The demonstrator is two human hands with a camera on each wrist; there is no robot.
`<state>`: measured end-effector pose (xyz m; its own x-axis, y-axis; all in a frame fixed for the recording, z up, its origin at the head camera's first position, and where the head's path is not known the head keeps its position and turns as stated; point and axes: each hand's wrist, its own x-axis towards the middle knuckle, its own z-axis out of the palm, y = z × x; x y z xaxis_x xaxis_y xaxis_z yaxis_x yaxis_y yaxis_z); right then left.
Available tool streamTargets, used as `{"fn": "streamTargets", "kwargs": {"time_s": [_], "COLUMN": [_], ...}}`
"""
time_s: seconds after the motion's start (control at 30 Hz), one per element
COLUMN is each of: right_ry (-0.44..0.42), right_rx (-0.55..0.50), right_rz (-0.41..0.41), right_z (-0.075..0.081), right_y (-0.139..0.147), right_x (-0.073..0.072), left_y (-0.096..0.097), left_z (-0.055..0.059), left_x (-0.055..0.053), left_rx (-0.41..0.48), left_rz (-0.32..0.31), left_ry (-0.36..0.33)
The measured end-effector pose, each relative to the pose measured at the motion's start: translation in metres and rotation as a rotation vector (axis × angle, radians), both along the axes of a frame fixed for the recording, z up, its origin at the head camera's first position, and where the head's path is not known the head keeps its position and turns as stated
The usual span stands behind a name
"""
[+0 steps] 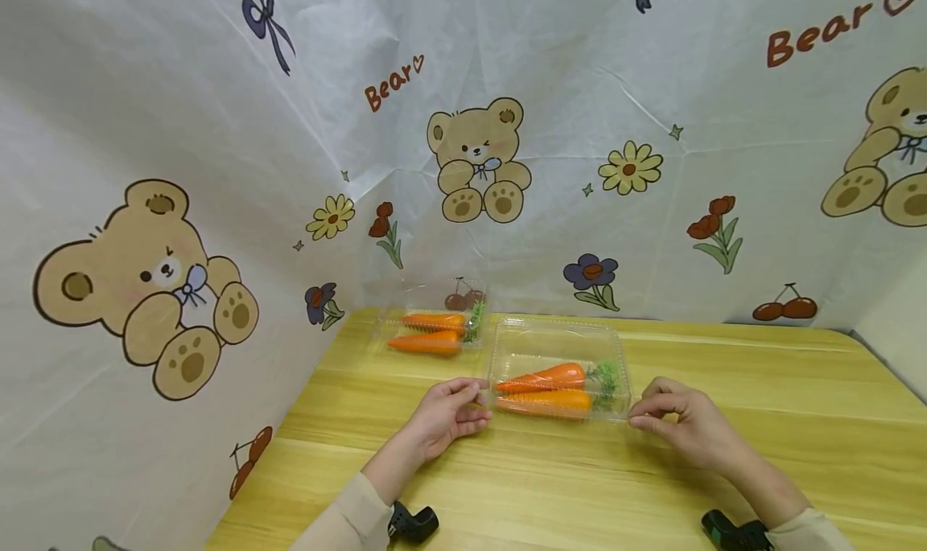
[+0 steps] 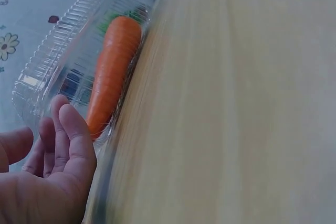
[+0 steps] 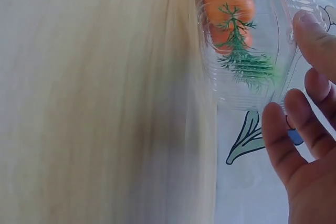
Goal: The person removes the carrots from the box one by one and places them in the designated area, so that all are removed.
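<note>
A clear plastic container (image 1: 554, 338) holds two orange carrots (image 1: 543, 378) with green feathery tops (image 1: 603, 382) pointing right. My left hand (image 1: 452, 414) is at its front left corner, thumb above and fingers loosely bent beside it. In the left wrist view, the left fingertips (image 2: 63, 106) overlap the container's near end and a gap shows between thumb and fingers. My right hand (image 1: 684, 422) pinches the front right corner. The right wrist view shows the right thumb (image 3: 312, 38) against the ribbed rim, with the other fingers half bent below.
Behind and to the left stands another clear container (image 1: 416, 298) with two carrots (image 1: 427, 342) in it. The wooden table (image 1: 760, 390) ends at a cloth (image 1: 558, 133) printed with bears and flowers. Black devices (image 1: 416, 525) sit at both wrists.
</note>
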<state>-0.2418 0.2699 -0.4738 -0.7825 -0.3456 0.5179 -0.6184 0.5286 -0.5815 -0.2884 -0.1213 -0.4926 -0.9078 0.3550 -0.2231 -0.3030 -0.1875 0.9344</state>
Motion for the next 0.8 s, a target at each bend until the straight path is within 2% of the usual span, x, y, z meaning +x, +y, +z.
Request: {"fn": "streamTargets", "kwargs": {"time_s": [0.2, 0.33, 0.6, 0.8], "right_ry": [0.137, 0.199, 0.197, 0.18], "right_rx": [0.02, 0.0, 0.002, 0.013], "right_rz": [0.017, 0.034, 0.006, 0.03], "right_z": [-0.0035, -0.0064, -0.0053, -0.0047], "right_y": [0.0, 0.001, -0.0006, -0.0017], "right_x": [-0.0054, -0.0071, -0.0055, -0.0068], "left_y": [0.0008, 0.0021, 0.0055, 0.0046], "left_z": [-0.0008, -0.0026, -0.0029, -0.0044], "left_x": [-0.0008, -0.0008, 0.0004, 0.0011], "left_rx": [0.024, 0.046, 0.11, 0.134], "left_rz": [0.001, 0.001, 0.009, 0.006], "left_ry": [-0.004, -0.016, -0.055, -0.073]}}
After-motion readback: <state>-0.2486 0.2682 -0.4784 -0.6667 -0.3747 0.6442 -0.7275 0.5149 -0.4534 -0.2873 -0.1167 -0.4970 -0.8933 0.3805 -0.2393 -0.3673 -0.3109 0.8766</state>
